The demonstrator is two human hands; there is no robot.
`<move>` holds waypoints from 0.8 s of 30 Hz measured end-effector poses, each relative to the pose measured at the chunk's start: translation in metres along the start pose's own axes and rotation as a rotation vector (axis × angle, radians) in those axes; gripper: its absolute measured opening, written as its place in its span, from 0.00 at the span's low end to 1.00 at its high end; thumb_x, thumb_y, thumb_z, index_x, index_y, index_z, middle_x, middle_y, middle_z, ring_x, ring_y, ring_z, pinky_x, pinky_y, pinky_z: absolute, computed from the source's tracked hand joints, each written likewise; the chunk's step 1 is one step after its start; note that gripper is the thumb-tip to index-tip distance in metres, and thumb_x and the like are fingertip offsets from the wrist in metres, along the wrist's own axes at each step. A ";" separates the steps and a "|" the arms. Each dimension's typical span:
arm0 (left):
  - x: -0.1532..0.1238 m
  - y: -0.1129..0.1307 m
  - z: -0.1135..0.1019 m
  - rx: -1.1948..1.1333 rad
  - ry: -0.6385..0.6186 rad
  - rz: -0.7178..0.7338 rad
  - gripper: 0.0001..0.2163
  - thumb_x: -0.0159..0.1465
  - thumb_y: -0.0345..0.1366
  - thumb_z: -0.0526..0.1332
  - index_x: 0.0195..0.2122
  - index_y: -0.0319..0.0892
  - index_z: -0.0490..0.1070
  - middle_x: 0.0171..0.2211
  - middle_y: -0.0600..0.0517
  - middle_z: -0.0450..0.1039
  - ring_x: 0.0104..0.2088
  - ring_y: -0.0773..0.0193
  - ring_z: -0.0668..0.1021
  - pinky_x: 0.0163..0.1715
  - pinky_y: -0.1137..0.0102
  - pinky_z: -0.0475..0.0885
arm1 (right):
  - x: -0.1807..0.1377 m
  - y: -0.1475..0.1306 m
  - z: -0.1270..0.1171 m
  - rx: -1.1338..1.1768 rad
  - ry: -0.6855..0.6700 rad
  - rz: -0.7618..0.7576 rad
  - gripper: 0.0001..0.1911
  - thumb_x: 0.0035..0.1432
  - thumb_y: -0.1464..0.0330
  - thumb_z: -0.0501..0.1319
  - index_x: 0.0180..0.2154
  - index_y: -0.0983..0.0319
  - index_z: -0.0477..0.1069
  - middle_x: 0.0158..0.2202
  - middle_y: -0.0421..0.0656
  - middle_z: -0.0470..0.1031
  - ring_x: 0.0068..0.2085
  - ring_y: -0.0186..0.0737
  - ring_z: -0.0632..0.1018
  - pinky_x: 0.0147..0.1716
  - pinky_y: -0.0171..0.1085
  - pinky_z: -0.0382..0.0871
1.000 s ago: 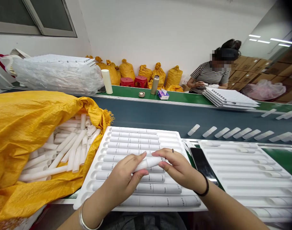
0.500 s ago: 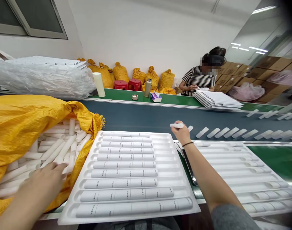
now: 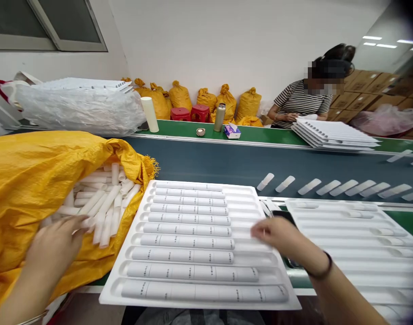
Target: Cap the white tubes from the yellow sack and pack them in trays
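My left hand point(image 3: 59, 239) is at the mouth of a yellow woven sack point(image 3: 57, 158), its thumb and fingers closed on the end of a white tube point(image 3: 90, 223). Many loose white tubes point(image 3: 106, 203) are heaped inside the sack. In front of me lies a white molded tray point(image 3: 242, 205), whose grooves hold rows of white tubes with small printed marks point(image 3: 189, 255). Above the tray's right side hovers my right hand point(image 3: 276, 232), fingers curled and blurred by motion; no tube shows in it.
A dark conveyor belt point(image 3: 199, 158) crosses behind the tray, with several white tubes point(image 3: 310, 186) spaced along its right side. A second tray point(image 3: 331, 234) and a phone point(image 3: 283, 216) lie to the right. Across the belt, a person point(image 3: 301, 101) works beside stacked trays point(image 3: 342, 133).
My right hand has come back from the belt to above the tray; the white tube it held is out of it. My left hand has shifted slightly among the tubes. The view has turned a little left.
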State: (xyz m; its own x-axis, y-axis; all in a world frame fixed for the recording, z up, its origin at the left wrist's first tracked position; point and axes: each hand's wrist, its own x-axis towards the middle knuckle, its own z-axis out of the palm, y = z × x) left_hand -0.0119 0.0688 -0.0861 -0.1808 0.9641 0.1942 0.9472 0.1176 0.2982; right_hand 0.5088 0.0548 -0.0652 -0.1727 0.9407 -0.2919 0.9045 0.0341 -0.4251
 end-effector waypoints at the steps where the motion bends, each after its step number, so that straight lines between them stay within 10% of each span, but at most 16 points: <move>1: -0.002 0.013 -0.002 -0.001 0.036 0.020 0.10 0.63 0.39 0.54 0.41 0.45 0.70 0.37 0.54 0.73 0.43 0.54 0.72 0.46 0.63 0.63 | -0.016 -0.008 0.013 -0.032 -0.077 -0.098 0.05 0.54 0.66 0.62 0.31 0.57 0.78 0.33 0.42 0.78 0.34 0.42 0.78 0.34 0.36 0.69; 5: -0.013 0.070 0.005 -0.336 0.086 0.151 0.12 0.61 0.41 0.58 0.45 0.45 0.71 0.45 0.50 0.74 0.46 0.55 0.74 0.49 0.64 0.65 | -0.054 -0.025 0.053 -0.277 -0.118 -0.273 0.10 0.48 0.79 0.58 0.28 0.59 0.75 0.34 0.44 0.76 0.35 0.45 0.78 0.35 0.40 0.71; 10: -0.034 0.137 0.026 -0.949 -0.044 0.214 0.11 0.56 0.36 0.66 0.41 0.44 0.73 0.42 0.49 0.75 0.47 0.58 0.74 0.51 0.65 0.67 | -0.052 -0.032 0.043 -0.314 0.064 -0.325 0.10 0.49 0.78 0.55 0.33 0.61 0.70 0.33 0.46 0.73 0.32 0.43 0.75 0.32 0.40 0.71; 16: -0.056 0.200 0.038 -1.811 -0.307 -0.328 0.17 0.54 0.32 0.69 0.42 0.47 0.64 0.38 0.55 0.75 0.34 0.72 0.77 0.37 0.76 0.74 | -0.043 -0.044 0.030 -0.218 0.123 -0.289 0.11 0.53 0.75 0.56 0.38 0.60 0.73 0.36 0.45 0.75 0.35 0.42 0.77 0.35 0.38 0.71; 24: -0.060 0.201 0.037 -2.014 -0.579 -0.793 0.09 0.59 0.25 0.63 0.40 0.41 0.71 0.27 0.55 0.70 0.26 0.75 0.76 0.26 0.84 0.74 | -0.070 -0.008 0.039 -0.119 -0.070 -0.167 0.19 0.61 0.72 0.52 0.52 0.58 0.71 0.48 0.47 0.74 0.48 0.43 0.76 0.49 0.42 0.71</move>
State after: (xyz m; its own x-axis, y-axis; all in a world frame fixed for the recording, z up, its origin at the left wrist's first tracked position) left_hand 0.1987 0.0435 -0.0723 0.1593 0.8465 -0.5080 -0.7513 0.4377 0.4939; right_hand 0.4982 -0.0250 -0.0748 -0.3470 0.8930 -0.2866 0.9001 0.2313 -0.3693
